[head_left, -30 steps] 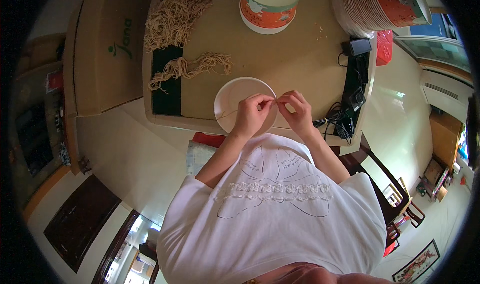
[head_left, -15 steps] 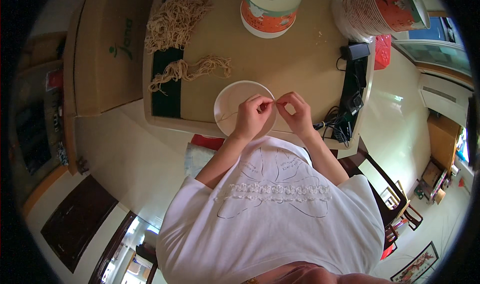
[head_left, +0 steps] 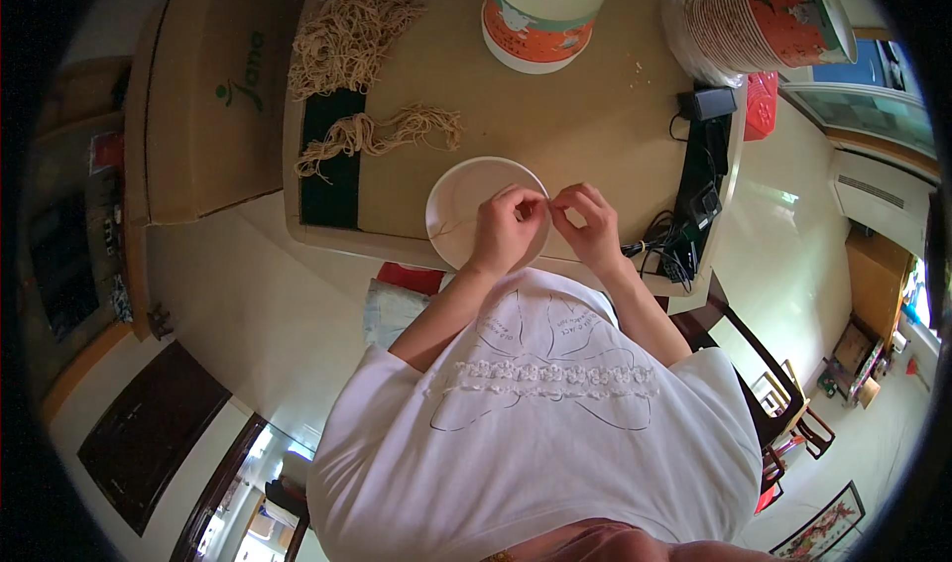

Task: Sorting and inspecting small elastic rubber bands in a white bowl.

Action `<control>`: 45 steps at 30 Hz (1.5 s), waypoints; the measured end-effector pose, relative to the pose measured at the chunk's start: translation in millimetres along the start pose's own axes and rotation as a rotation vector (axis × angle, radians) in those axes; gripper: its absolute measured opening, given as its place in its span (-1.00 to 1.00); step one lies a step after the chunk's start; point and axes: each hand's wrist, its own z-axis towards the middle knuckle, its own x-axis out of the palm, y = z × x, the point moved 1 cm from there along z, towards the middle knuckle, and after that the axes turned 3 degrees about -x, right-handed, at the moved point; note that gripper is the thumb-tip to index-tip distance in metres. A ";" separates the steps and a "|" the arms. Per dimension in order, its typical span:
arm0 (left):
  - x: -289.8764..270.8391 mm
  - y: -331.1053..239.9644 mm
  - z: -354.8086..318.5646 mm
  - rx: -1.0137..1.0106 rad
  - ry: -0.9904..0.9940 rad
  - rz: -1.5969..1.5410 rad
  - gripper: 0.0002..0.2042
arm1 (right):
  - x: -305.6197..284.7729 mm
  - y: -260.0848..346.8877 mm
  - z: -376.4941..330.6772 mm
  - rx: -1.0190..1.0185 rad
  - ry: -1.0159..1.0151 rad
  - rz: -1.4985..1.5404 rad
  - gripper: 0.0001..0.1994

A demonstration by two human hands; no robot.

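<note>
Over the right rim of a white round tub (head_left: pixel 454 193), my left hand (head_left: pixel 508 230) and my right hand (head_left: pixel 587 227) meet with fingertips pinched together. A thin tan string (head_left: pixel 454 229) runs from the left hand down into the tub. Its end at the fingertips is too fine to make out clearly, but both pinches close on it. Left of the tub lies a small bundle of tan strings (head_left: pixel 382 134). Farther back is a larger tangled heap of the same strings (head_left: pixel 355 39).
An upturned orange and white paper bucket (head_left: pixel 540 35) stands at the back. A stack of such buckets (head_left: pixel 769 22) lies on its side at far right. Black adapters and cables (head_left: pixel 702 203) line the table's right edge. A cardboard box (head_left: pixel 213 96) stands at left.
Both hands stay pinched together at nearly the same spot, with slight finger shifts. The string inside the tub hangs a little differently. The whole view has shifted slightly.
</note>
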 end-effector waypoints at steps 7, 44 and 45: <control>-7.9 6.0 4.6 -0.049 -0.006 -0.118 -0.95 | -0.2 7.5 0.7 0.099 -0.047 0.085 -0.83; -3.8 9.4 1.1 -0.062 0.021 -0.162 -0.95 | 2.1 10.3 9.9 0.031 0.011 0.016 -0.84; -3.4 11.5 1.0 -0.056 0.017 -0.167 -0.96 | 2.3 9.3 9.2 0.042 0.027 0.015 -0.83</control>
